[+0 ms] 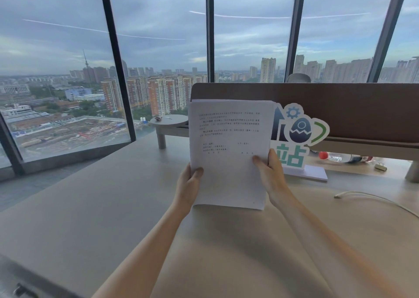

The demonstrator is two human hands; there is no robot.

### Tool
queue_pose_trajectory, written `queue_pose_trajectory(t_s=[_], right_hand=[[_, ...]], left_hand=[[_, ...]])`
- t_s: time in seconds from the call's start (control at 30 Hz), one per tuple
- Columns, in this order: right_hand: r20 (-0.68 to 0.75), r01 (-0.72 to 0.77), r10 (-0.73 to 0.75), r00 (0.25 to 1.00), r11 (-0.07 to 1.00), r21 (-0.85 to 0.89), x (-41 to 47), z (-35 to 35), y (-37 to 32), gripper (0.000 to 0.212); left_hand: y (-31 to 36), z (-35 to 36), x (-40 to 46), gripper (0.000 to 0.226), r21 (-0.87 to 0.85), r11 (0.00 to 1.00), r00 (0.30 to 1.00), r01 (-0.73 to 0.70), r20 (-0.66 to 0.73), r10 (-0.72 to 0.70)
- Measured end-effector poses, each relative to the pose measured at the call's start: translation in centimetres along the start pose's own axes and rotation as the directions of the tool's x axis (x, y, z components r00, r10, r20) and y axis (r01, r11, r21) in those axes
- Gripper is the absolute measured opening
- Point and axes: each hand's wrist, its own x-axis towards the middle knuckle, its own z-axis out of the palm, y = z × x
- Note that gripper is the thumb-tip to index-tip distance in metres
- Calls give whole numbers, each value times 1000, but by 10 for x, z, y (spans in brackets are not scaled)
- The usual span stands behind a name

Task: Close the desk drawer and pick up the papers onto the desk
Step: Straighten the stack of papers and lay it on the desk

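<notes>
Above the surface (pixel 113 207), near its middle, I hold the papers (pixel 229 152) upright: my left grip (pixel 189 184) is clamped on their lower left edge, my right grip (pixel 271 175) on the lower right. Behind them, to the right, stands a sign (pixel 297 134).

Head view, forward-down, close over desk (pixel 113 207), edges warped.

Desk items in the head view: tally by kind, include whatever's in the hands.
Paper stack, held upright in both hands, left hand and right hand: 1
Standing sign: 1
Plastic bottle, lying down: 1
White cable: 1
Binder clip: 1
Total: 5
</notes>
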Motion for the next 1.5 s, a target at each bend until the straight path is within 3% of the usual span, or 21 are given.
queue_pose_trajectory(t_s=[0.37, 0.53, 0.73, 0.87, 1.03, 1.33, 1.5], right_hand=[[12, 18, -18, 1000, 1000, -20, -3, 4, 15, 35], [93, -3, 10, 996, 997, -75, -9, 7, 23, 42], [47, -24, 32, 998, 988, -150, 5, 15, 13, 41], [44, -102, 116, 992, 964, -245, 16, 40, 7, 45], [83, -231, 257, 963, 943, -240, 28, 85, 12, 45], [188, -387, 429, 884, 895, -223, 63, 171, 47, 28], [202, -417, 494, 846, 848, -326, 80, 218, 70, 32]], left_hand=[[-7, 5, -6, 32, -5, 1000, 999, -18, -42, 17], [-10, 3, -6, 32, 58, 998, 999, 35, -29, -33], [-7, -7, 10, 17, 169, 981, 992, 93, -102, -76], [3, -27, 16, 10, 121, 980, 968, 160, -214, -132], [9, -61, 31, 21, 143, 956, 911, 256, -367, -189], [-14, -143, 62, 35, 303, 861, 870, 408, -414, -267], [-36, -178, 90, 23, 321, 814, 841, 484, -427, -332]])
